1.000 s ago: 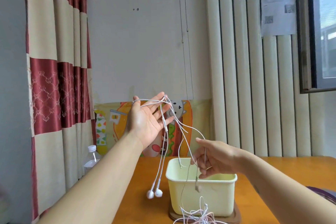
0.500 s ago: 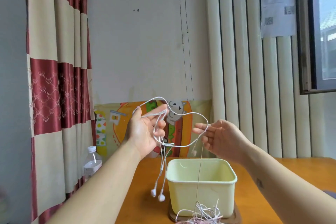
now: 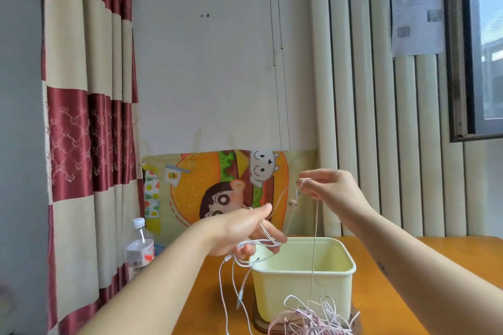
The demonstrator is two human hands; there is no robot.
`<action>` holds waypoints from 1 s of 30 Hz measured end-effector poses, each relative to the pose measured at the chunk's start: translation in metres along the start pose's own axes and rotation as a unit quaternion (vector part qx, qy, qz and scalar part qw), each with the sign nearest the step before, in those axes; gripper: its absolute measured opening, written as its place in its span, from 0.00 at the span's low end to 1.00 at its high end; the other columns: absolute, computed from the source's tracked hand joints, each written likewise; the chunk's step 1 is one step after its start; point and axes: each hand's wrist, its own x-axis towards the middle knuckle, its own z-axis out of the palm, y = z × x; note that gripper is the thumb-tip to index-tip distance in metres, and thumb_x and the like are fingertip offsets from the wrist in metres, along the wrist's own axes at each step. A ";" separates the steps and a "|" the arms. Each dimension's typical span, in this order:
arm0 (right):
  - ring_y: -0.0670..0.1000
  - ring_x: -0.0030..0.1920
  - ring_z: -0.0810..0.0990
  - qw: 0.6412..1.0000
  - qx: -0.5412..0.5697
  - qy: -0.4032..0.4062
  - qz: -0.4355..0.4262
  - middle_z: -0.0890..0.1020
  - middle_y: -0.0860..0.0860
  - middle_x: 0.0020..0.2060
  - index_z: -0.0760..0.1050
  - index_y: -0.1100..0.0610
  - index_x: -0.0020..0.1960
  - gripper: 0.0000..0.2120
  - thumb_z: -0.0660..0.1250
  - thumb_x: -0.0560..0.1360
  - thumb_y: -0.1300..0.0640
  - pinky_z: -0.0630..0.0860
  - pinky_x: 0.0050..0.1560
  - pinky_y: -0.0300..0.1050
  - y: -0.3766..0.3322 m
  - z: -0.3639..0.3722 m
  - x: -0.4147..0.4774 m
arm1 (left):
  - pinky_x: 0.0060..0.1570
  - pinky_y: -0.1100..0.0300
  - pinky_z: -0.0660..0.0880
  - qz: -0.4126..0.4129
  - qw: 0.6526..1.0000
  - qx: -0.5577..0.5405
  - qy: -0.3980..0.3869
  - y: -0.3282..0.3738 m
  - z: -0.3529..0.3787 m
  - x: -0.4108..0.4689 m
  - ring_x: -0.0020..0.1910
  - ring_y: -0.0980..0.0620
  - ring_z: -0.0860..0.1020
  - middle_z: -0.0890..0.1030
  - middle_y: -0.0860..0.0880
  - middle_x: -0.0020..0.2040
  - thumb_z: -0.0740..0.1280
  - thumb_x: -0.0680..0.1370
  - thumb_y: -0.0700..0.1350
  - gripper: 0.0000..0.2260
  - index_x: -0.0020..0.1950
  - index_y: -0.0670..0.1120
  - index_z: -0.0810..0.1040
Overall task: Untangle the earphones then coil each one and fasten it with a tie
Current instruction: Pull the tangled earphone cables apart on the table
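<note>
Your left hand (image 3: 239,231) has dropped from its raised, open-palmed pose of half a second ago. It now sits low by the left rim of the pale yellow plastic tub (image 3: 351,270), fingers curled round a few loops of thin white earphone cable (image 3: 258,246), with loose lengths trailing below the view. Your right hand (image 3: 334,193) has climbed instead, fingertips pinching the cable high up, a small white earbud (image 3: 292,202) dangling just below. From that pinch a single taut strand (image 3: 314,253) drops to the pinkish-white tangle of cables (image 3: 310,318) in front of the tub. My read is that one earphone is nearly drawn out yet still caught in the heap, so coiling has not begun.

For room, the red-and-cream striped curtain (image 3: 73,144) hangs well to your left. The clear plastic water bottle (image 3: 140,249) stands near your left forearm, so watch it on wide pulls. The orange wooden table (image 3: 449,266) lies open to the right.
</note>
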 end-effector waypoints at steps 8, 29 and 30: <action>0.51 0.43 0.78 0.987 -0.148 0.029 0.057 0.81 0.51 0.39 0.76 0.58 0.44 0.15 0.76 0.66 0.49 0.74 0.44 0.47 0.023 -0.001 0.003 | 0.27 0.67 0.57 -0.013 0.999 0.026 -0.022 0.002 -0.014 -0.009 0.24 0.58 0.58 0.81 0.47 0.47 0.45 0.83 0.56 0.28 0.50 0.43 0.82; 0.48 0.46 0.82 0.723 -0.519 -0.424 0.166 0.84 0.48 0.46 0.78 0.57 0.57 0.17 0.69 0.73 0.49 0.78 0.55 0.46 0.013 -0.010 -0.008 | 0.52 0.55 0.73 0.190 0.925 -0.212 0.252 0.015 -0.034 -0.005 0.47 0.50 0.79 0.81 0.49 0.52 0.46 0.83 0.53 0.24 0.50 0.47 0.80; 0.50 0.46 0.83 0.719 -0.521 -0.428 0.169 0.85 0.50 0.49 0.78 0.57 0.57 0.17 0.68 0.74 0.49 0.78 0.56 0.47 0.013 -0.009 -0.008 | 0.53 0.54 0.73 0.189 0.928 -0.208 0.246 0.015 -0.036 -0.005 0.48 0.49 0.79 0.81 0.48 0.52 0.46 0.83 0.53 0.24 0.50 0.47 0.80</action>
